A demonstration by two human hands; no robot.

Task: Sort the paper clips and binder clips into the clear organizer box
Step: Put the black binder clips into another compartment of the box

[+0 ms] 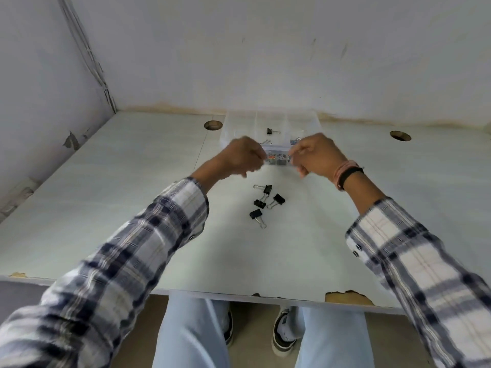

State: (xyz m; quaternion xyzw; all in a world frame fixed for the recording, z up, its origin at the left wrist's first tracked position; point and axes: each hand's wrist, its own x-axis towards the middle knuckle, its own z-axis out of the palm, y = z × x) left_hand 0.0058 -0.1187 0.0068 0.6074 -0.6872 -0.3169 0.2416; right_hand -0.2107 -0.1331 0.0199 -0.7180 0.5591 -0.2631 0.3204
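So the job looks only just begun. Both hands, the left hand and the right hand, pinch the ends of a small clear packet of clips. It is held up over the table, just in front of the clear box. One black clip lies in the box's middle part. Four black clips wait on the table.

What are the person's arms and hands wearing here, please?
Both arms wear long plaid sleeves in white, grey and navy, each with a small button near the cuff: left sleeve, right sleeve. The hands are bare. The right wrist carries a black band and pink bands beside it; the left hand shows no jewellery.
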